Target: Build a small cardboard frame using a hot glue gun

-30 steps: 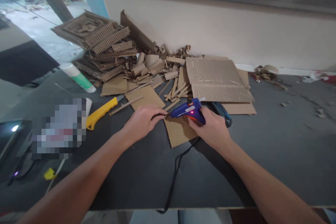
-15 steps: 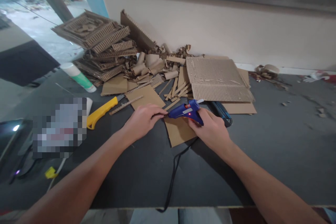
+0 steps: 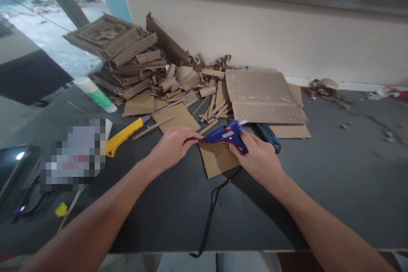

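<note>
My right hand (image 3: 256, 153) is wrapped round the handle of a blue hot glue gun (image 3: 223, 134), whose small red light is lit. A white glue stick (image 3: 242, 122) pokes out of its back end. The nozzle points left, at the fingertips of my left hand (image 3: 175, 146). Those fingers are pinched together at the nozzle tip; whatever is between them is too small and hidden to make out. Below the glue gun lies a square cardboard piece (image 3: 216, 163). The black cord (image 3: 211, 212) runs from the gun toward the table's front edge.
A yellow-handled saw-like knife (image 3: 124, 136) and a white-green tube (image 3: 95, 94) lie on the left. Behind stand stacked corrugated cardboard frames (image 3: 127, 51) and a heap of scraps (image 3: 188, 78). A corrugated sheet (image 3: 264, 95) and a dark blue tool (image 3: 269, 136) lie right of centre.
</note>
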Demonstrator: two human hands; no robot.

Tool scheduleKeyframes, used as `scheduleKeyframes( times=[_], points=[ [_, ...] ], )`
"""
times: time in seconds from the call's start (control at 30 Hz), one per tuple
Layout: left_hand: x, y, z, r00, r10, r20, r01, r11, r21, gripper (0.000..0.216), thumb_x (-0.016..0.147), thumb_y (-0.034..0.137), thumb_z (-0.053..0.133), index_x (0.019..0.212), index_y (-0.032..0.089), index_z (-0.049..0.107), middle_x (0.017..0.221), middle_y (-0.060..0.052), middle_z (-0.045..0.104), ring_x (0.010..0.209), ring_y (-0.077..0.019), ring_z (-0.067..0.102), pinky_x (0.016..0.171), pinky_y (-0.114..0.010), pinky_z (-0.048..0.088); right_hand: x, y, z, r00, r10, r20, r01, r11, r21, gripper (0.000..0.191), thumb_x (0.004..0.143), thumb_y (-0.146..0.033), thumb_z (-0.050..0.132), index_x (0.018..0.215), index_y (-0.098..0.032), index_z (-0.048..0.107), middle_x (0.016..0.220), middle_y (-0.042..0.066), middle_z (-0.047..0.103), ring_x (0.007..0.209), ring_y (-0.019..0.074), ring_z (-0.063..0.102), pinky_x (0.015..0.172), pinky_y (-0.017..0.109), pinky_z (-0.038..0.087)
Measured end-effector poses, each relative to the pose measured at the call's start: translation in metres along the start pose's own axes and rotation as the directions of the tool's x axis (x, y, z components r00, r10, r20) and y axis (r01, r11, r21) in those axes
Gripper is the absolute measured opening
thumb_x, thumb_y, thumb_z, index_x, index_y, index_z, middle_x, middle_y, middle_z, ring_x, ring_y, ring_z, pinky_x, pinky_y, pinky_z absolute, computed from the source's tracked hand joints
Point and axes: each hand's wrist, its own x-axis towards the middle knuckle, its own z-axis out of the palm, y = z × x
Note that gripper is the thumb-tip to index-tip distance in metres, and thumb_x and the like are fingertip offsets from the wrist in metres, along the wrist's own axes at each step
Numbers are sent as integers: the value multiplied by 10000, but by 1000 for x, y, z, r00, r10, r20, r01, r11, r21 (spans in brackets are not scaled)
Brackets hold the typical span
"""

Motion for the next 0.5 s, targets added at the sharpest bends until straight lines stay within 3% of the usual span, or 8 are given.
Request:
scheduleKeyframes(
  times=[0.13, 0.5],
  points=[
    [0, 0, 0, 1000, -9, 9, 9, 1000, -4, 229, 936, 184, 520, 1017, 217, 732, 1004, -58, 756, 940, -223, 700, 838, -353, 553, 1, 0, -5, 999, -31, -13, 31, 999, -12, 277, 903, -203, 516, 1143, -113, 619, 786, 70, 721, 687, 192, 688, 523, 272, 463],
    [0, 0, 1, 1000, 3, 4, -3, 1000, -12, 228, 944, 195, 505, 1017, 201, 721, 1007, -62, 753, 945, -221, 697, 850, -354, 544, 0, 6, -11, 999, 33, -11, -34, 996, -85, 321, 871, -216, 541, 1163, -142, 649, 879, 68, 750, 684, 185, 697, 516, 263, 464]
  ],
)
